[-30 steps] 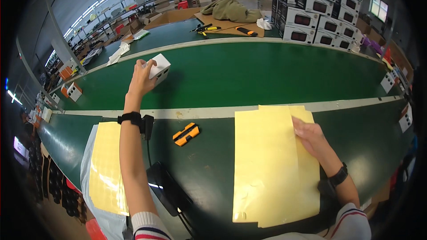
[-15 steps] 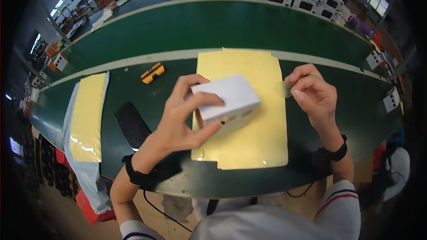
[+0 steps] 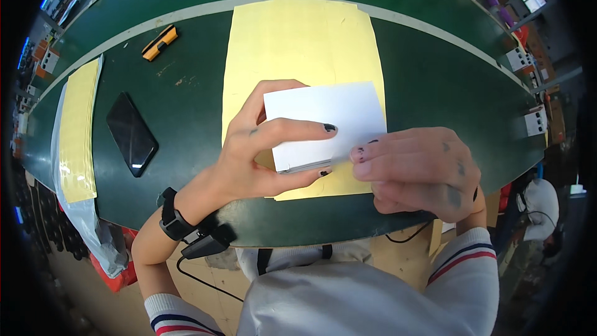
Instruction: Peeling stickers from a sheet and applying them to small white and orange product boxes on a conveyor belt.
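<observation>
My left hand (image 3: 249, 149) is closed around a small white box (image 3: 329, 109), with the index finger across its upper face and the thumb along its near edge. The box is held over a stack of yellow sheets (image 3: 298, 43). At the box's near right corner is my right hand (image 3: 423, 171), its fingers pressed together and slightly blurred. Whatever those fingertips hold is hidden; a clear round sticker showed there earlier.
Left of the sheets lie a black phone (image 3: 132, 134) and a yellow-and-black tool (image 3: 160, 42). More yellow sheets (image 3: 78, 130) rest on a grey plastic bag (image 3: 87, 211) at the left table edge. A pale strip (image 3: 423, 23) borders the green table at the back.
My right hand has moved left and nearer, from beside the sheets to the box's corner. The box has turned in my left hand. The view has tipped downward.
</observation>
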Demonstrator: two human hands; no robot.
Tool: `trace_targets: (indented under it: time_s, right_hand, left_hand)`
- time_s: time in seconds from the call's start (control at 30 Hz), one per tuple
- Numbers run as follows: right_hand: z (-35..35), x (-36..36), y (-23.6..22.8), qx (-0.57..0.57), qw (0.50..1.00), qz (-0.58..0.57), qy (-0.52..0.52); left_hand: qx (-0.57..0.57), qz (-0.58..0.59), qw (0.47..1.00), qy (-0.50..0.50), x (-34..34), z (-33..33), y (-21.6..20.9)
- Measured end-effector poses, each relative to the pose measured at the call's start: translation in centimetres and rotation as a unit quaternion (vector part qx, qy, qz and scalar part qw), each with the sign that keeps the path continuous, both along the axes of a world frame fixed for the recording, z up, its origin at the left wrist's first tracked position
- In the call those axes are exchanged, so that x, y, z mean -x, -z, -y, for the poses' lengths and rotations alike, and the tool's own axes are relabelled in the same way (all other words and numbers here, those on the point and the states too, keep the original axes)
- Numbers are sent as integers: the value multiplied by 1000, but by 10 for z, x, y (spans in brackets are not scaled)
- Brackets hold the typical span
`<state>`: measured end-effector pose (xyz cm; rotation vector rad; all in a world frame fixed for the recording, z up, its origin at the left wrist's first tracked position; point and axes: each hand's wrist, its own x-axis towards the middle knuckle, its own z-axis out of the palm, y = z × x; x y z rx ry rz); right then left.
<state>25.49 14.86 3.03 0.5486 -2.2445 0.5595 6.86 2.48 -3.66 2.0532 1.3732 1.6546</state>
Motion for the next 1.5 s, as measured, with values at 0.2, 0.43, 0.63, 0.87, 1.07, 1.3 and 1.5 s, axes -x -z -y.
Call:
trace_targets:
  time_s: [0.2,0.43,0.63,0.87,1.07,1.3,1.5]
  right_hand:
    - [4,-3,-5,-44,997,43,42]
    - [2,0,-1,-110,992,46,39]
    - [2,1,5,-171,984,43,26]
    - [7,-12,3,-280,958,38,-45]
    - [0,-12,-2,18,992,59,109]
    - [8,9,20,37,987,51,151]
    - [0,10,28,-31,987,14,154]
  left_hand:
    - [-3,17,1000,-8,-1,-1,-2]
    - [-8,25,1000,-6,0,-2,-2]
    - [-22,20,999,-15,0,-4,-1]
    - [-13,7,1000,-8,2,-3,-5]
    - [-14,12,1000,-21,2,-3,-3]
    - [0,-57,997,-44,2,-3,-9]
    - [-3,-49,997,-58,-6,-3,-10]
